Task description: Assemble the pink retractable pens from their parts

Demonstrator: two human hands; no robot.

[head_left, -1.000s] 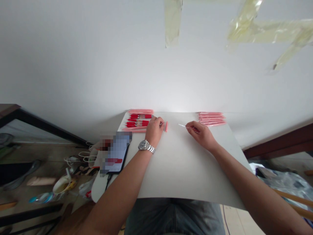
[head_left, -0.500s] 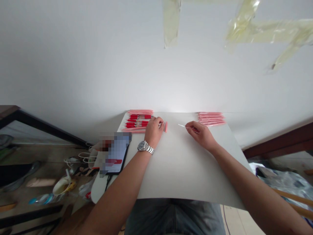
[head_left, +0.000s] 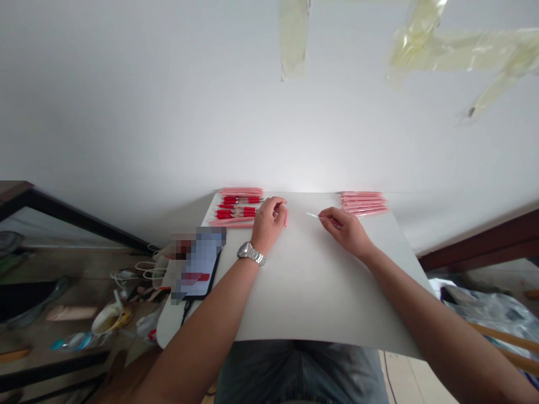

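My right hand (head_left: 340, 225) is closed in a pinch on a slim pen refill (head_left: 311, 215), whose thin white end points left above the table. Its rear part is hidden in my fingers. My left hand (head_left: 269, 217), with a metal watch on the wrist, hovers by a short pink pen cap (head_left: 286, 219). Thumb and forefinger are apart there, and the hand partly covers the cap. Left of that hand lie several red pens (head_left: 242, 200) and, nearer me, long pink pens (head_left: 231, 223).
More pink pens (head_left: 241, 192) lie along the back left edge. A row of pink pens (head_left: 364, 202) is at the back right of the white table (head_left: 320, 297). A phone (head_left: 202, 269) with a cable sits at the left edge. The wall (head_left: 252, 112) rises directly behind.
My left hand has shifted slightly right and its forefinger has lifted towards the pink cap, now covering more of it. My right hand stays nearly still with the refill.
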